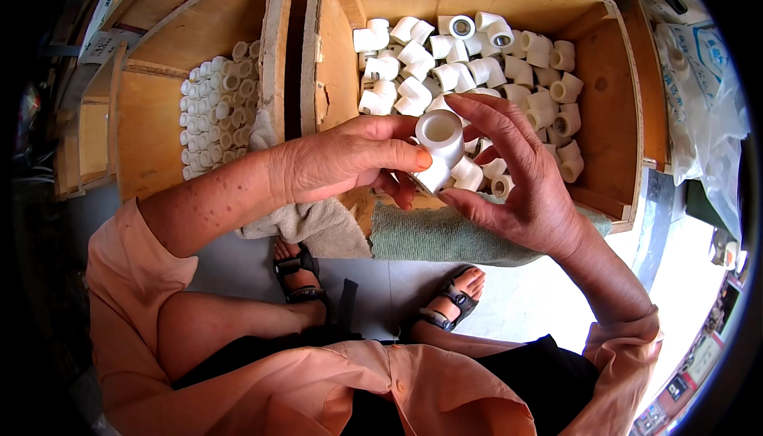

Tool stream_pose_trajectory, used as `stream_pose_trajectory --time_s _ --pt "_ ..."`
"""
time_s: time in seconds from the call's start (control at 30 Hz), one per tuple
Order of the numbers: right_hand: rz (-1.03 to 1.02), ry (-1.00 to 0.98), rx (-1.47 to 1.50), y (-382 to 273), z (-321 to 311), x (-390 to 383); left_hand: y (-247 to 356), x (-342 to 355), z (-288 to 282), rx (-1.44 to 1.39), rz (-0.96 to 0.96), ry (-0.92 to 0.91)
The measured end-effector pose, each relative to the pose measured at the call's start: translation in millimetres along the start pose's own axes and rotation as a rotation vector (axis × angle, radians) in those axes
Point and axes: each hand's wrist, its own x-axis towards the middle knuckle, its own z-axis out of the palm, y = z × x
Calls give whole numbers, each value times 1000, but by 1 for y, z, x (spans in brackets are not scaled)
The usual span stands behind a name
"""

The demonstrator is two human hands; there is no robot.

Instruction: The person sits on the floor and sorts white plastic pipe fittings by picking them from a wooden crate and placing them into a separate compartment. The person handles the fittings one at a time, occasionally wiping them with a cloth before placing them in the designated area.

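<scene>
While both hands close on it, a white elbow pipe fitting (pixel 439 148) sits above the near edge of the right wooden crate (pixel 612 118), its open round socket facing up. The left hand (pixel 338 158) pinches the fitting from the left, thumb on its side and fingers curled beneath. The right hand (pixel 517 174) grips it from the right, fingers arched over its top and thumb underneath. Just behind the hands, a heap of white elbow fittings (pixel 477 62) fills the far half of that crate. A green cloth (pixel 445 233) and a grey cloth (pixel 318 225) hang over the crate's near edge. To the left, a second wooden crate (pixel 151 126) holds small white couplings (pixel 218 106) packed in rows against its right wall. Sandalled feet (pixel 373 285) stand on the floor below. Plastic bags (pixel 703 110) lie past the right crate's right side.
</scene>
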Motion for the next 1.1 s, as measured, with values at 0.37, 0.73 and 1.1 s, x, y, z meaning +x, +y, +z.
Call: stream_pose_trajectory --time_s 0.37,0.73,1.1 --pt "255 -61 273 1 4 -7 -8 3 7 355 69 194" --pt "665 -253 633 9 4 1 -19 1 18 689 307 365" --pt "529 185 -138 138 -70 31 -19 4 16 534 257 295"
